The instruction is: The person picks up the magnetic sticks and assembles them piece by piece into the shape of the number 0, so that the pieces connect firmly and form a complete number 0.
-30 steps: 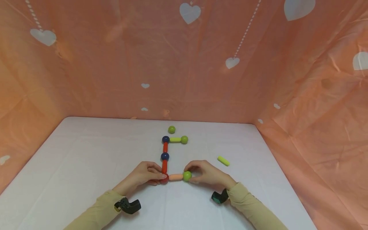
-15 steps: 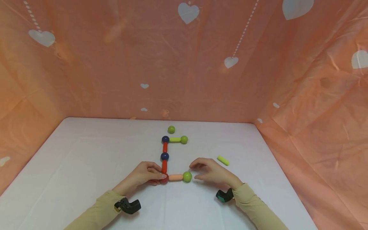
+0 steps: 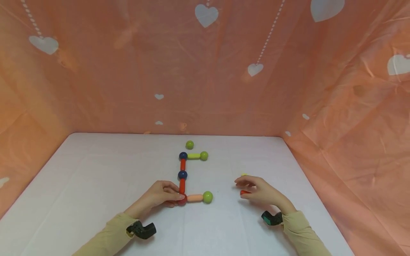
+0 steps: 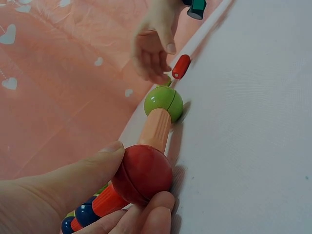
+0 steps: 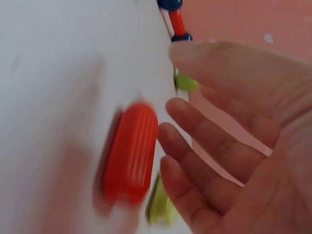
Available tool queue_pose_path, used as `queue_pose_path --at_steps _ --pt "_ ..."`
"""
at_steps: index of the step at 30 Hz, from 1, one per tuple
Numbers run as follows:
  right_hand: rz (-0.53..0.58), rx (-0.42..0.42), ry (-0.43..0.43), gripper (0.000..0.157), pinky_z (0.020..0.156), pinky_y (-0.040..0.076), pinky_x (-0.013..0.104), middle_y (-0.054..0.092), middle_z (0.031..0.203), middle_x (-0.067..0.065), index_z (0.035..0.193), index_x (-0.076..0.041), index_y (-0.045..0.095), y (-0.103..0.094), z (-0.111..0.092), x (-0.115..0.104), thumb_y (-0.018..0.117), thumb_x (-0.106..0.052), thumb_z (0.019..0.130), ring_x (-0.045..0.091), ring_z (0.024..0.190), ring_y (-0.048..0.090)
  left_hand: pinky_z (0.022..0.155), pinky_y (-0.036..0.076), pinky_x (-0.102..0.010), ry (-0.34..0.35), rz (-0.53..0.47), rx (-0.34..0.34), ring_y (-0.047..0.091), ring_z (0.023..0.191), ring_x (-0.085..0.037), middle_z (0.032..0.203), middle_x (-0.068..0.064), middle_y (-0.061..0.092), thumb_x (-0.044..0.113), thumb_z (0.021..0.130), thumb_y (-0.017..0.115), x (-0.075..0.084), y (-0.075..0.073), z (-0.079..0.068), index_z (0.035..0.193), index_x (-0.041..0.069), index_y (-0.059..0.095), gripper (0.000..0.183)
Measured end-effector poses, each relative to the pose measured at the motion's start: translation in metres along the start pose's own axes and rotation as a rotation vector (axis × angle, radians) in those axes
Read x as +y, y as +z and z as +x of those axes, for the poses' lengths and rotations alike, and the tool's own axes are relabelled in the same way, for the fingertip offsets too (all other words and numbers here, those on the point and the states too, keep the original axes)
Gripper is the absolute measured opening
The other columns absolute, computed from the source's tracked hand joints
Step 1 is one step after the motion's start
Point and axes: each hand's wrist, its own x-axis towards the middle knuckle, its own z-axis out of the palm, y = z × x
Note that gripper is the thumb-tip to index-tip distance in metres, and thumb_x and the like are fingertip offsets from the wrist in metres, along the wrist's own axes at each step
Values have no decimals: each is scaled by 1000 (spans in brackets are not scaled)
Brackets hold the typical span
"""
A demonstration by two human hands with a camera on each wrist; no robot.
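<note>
My left hand (image 3: 160, 193) pinches a red ball (image 4: 146, 173) between thumb and fingers, at the near corner of a joined ball-and-rod shape. From that ball a peach rod (image 3: 195, 198) leads right to a green ball (image 3: 208, 197). Two red rods (image 3: 182, 185) and two dark blue balls (image 3: 182, 174) run away from me, then a yellow-green rod (image 3: 193, 156) ends in another green ball (image 3: 204, 155). My right hand (image 3: 264, 192) hovers with parted fingers beside a loose red rod (image 5: 131, 153), holding nothing. It partly hides a loose yellow-green rod (image 5: 163, 202).
A single loose green ball (image 3: 190, 144) lies behind the shape, near the far side of the white-covered table (image 3: 96, 167). An orange curtain (image 3: 224, 89) with pale hearts stands along the back and sides. Each wrist carries a black camera (image 3: 144, 230).
My right hand has let go of the near green ball and moved right, to the loose rods. The red rod now shows by its thumb. My left hand has stayed on the red ball.
</note>
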Motion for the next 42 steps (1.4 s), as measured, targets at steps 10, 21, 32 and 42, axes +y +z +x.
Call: queue_pose_path --at_steps 10,21,32,42 --pt "-33 -16 113 45 78 46 29 65 107 2 120 -6 60 -8 -20 11 79 -13 79 20 95 58 66 56 -30 2 8 6 66 71 -19 85 -10 71 25 76 82 2 1 -2 108 -4 61 48" --pt "-69 19 118 35 67 46 24 60 92 1 112 -7 63 -3 -16 15 77 -5 80 19 81 54 67 56 -30 11 23 2 65 71 -19 85 -9 70 27 76 82 0 1 -2 107 -3 61 49" --pt "-23 34 91 32 75 50 26 65 101 -1 120 -8 63 1 11 6 69 -10 89 15 87 60 66 56 -30 27 -4 -16 66 73 -19 87 -10 71 25 78 81 2 -1 -2 108 -4 61 47" --pt "354 70 172 42 70 55 36 58 111 16 131 0 52 21 56 -9 63 -13 93 31 89 62 66 56 -31 27 -6 -16 66 72 -19 87 -11 71 24 77 81 2 0 -3 107 -4 61 46"
